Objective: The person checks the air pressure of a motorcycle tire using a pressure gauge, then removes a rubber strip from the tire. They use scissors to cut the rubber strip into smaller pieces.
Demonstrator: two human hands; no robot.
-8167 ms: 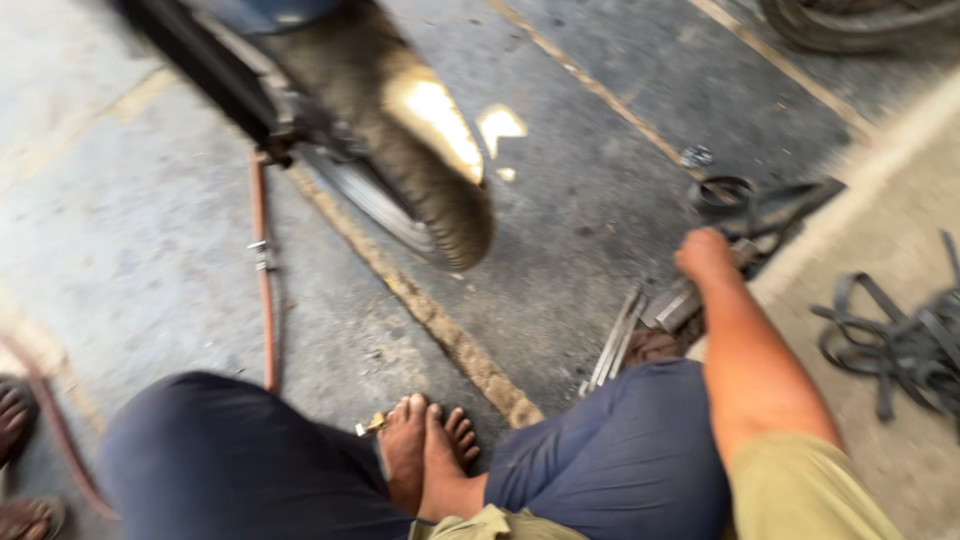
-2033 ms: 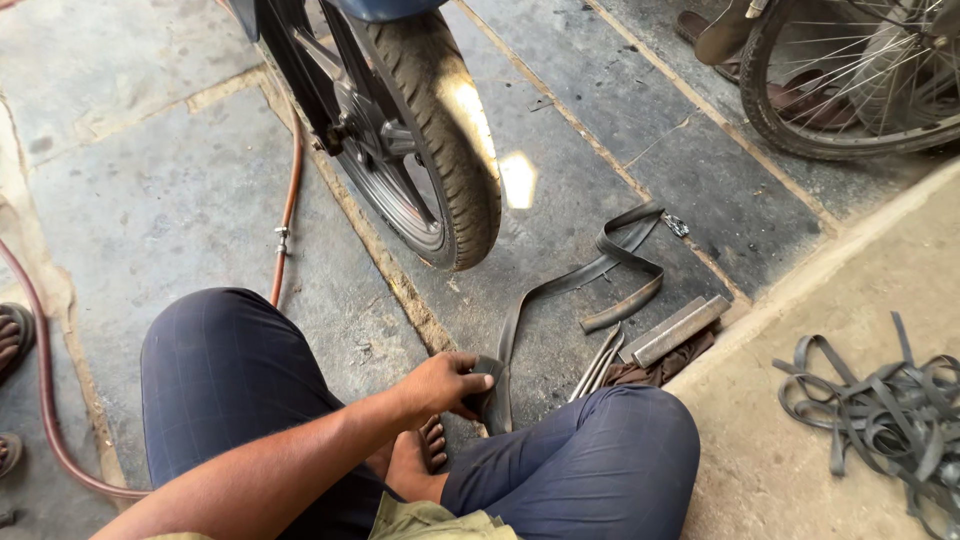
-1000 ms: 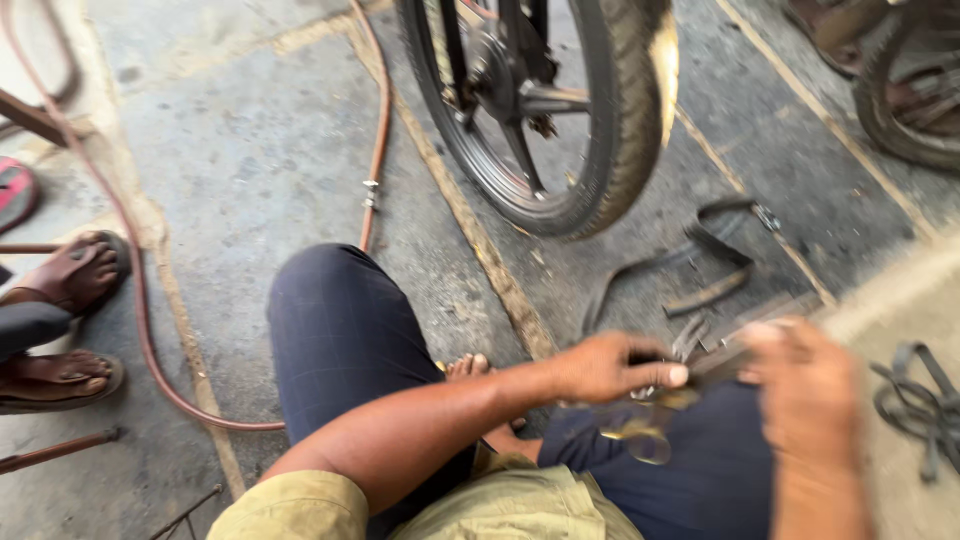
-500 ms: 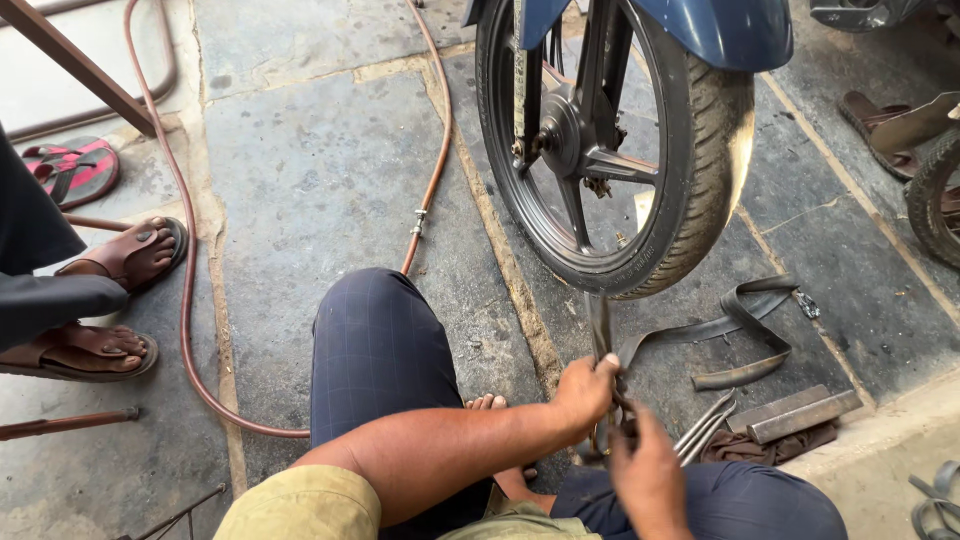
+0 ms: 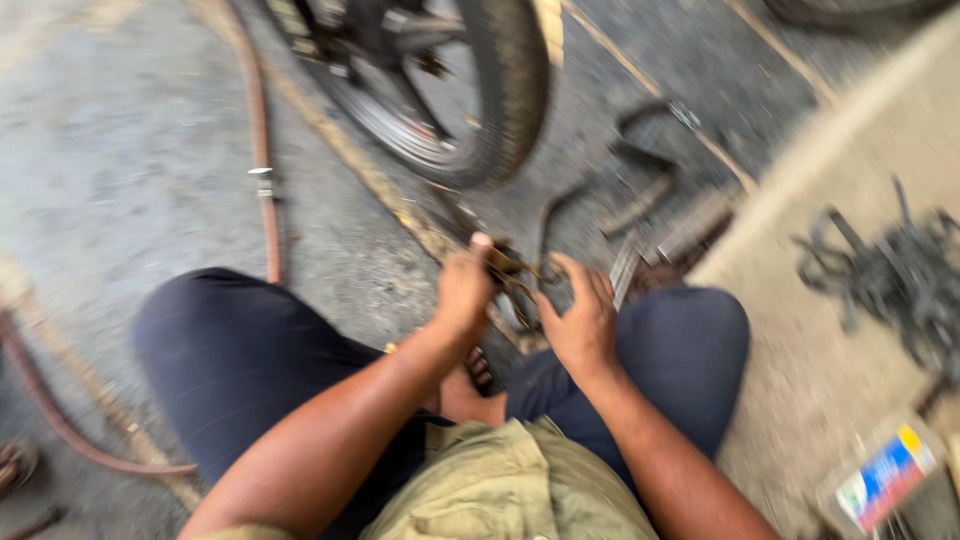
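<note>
View: head cam, frame badly motion-blurred.
Posture: person squats on stone floor, knees apart in dark trousers, bare foot between them.
L hand: grip closed round one end of a small brass-coloured metal tool, thumb up.
R hand: fingers curled at the tool's other side, touching it; prob. closed on it, blur too heavy to be sure.
Tool pos.: low, between both hands, just above floor, in front of the knees, near the tyre.
Wheel: motorcycle wheel w/ black tyre just beyond hands.
Hose: reddish hose runs along floor on the L, curving past L knee.
Rubber: black rubber strip on floor behind hands; metal bars beside R knee.
Kerb side: tangle of black strips on pale slab, well apart; coloured box at lower R.
</note>
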